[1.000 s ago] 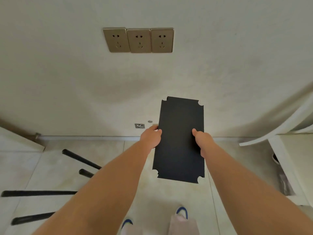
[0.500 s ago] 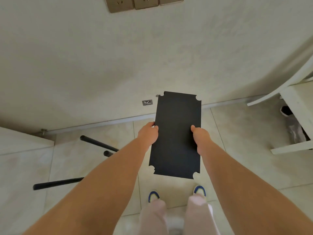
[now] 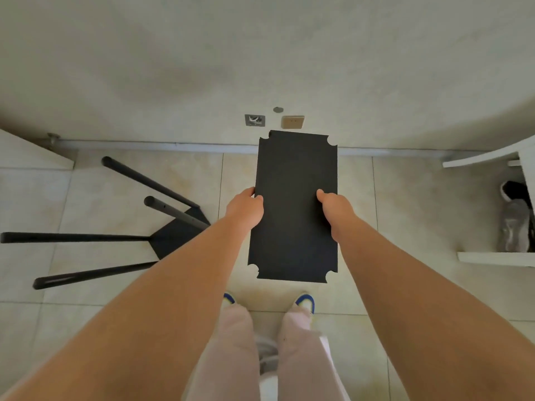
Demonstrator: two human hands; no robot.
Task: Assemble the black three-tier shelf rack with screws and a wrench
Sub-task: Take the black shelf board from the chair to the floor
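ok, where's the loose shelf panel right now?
Head view, centre: the shelf panel is held above the floor tiles, left hand and right hand gripping its long edges, right of the partly built rack.

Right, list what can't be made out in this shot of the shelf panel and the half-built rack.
- Fingers of left hand and right hand: head view, behind the shelf panel.
- Rack base panel: partly covered by the left forearm.
- Screws, wrench: none visible.
- Longest pole: tip cut off at the left edge.
- Shoe under the white furniture: blurred.

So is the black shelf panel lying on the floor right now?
No, both the left hand and right hand hold the black shelf panel above the floor.
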